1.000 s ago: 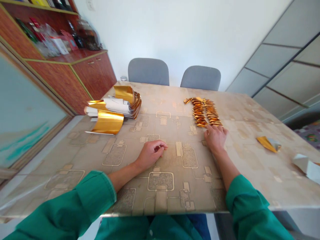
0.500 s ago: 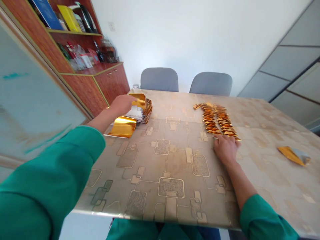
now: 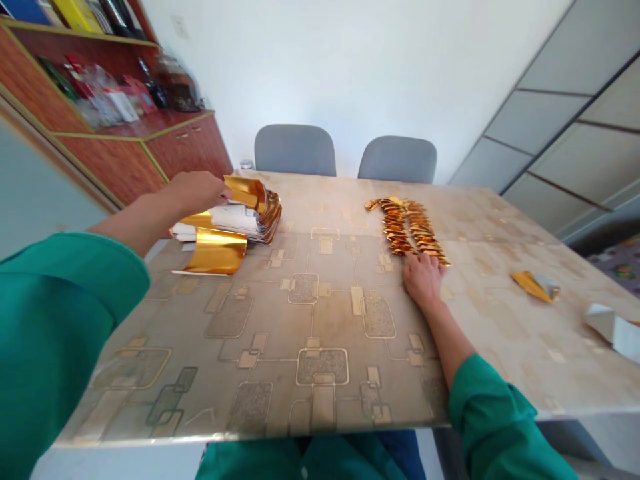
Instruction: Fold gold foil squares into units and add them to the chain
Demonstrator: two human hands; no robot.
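Head view, and my left hand [image 3: 197, 193] is out at the upper left of the frame, fingers bunched, tips right up against a curled gold foil sheet [image 3: 243, 192] on top of the stack of gold foil and white paper strips [image 3: 235, 223]. Is it pinching? I can't tell from here; the fingers hide the contact. That stack lies toward the far left of the counter [image 3: 280, 333], its long axis running roughly left to right, curled ends bunched at the right, with a wide gold foil sheet [image 3: 215, 251] hanging forward on its near side. My left hand is clearly the nearer one to it; the right is well across.

Over at centre right, my right hand [image 3: 423, 280] sits palm down, fingers loose and open, holding nothing I can see, tips touching the bottom end of the double row of folded gold foil pieces [image 3: 405, 227]. That row runs away from the hand toward the far edge, bending left at its tip. Further right, a small folded gold piece [image 3: 534, 287] lies alone, and a white paper piece [image 3: 613, 333] pokes in at the frame's edge.

Against the earlier frame, my left hand has left the middle of the counter and reached the stack, while the right hasn't shifted from the row's end.
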